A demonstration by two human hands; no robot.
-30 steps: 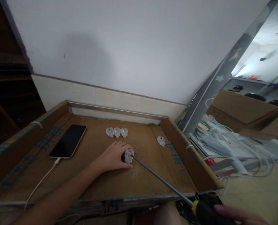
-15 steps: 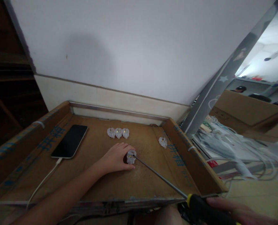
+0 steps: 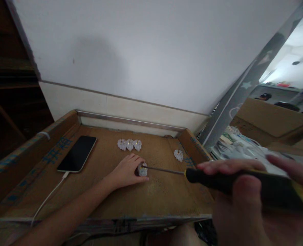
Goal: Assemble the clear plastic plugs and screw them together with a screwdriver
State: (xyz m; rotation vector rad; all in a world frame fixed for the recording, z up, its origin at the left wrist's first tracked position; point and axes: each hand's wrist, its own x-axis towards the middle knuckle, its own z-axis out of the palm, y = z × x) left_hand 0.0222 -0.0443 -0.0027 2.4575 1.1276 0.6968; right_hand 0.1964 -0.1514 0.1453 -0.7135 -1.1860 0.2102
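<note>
My left hand (image 3: 127, 171) rests on the brown cardboard tray (image 3: 64, 123) and grips a small clear plastic plug (image 3: 142, 169) on its floor. My right hand (image 3: 243, 201) is raised close to the camera at lower right, fingers wrapped round the black and yellow handle of a long screwdriver (image 3: 233, 182). The metal shaft runs left and its tip meets the plug in my left hand. Three more clear plugs (image 3: 129, 144) lie in a row behind my left hand, and a single plug (image 3: 178, 155) sits near the tray's right wall.
A black phone (image 3: 77, 153) lies face up at the tray's left with a white cable (image 3: 47, 196) running to the front edge. A white wall stands behind. At right are a slanted metal post (image 3: 233, 102), cardboard boxes (image 3: 269, 119) and tangled white cables (image 3: 238, 147).
My right hand has lifted the screwdriver handle from the lower right edge up toward the camera, so the shaft lies nearly level. My left hand and the plug have stayed in place.
</note>
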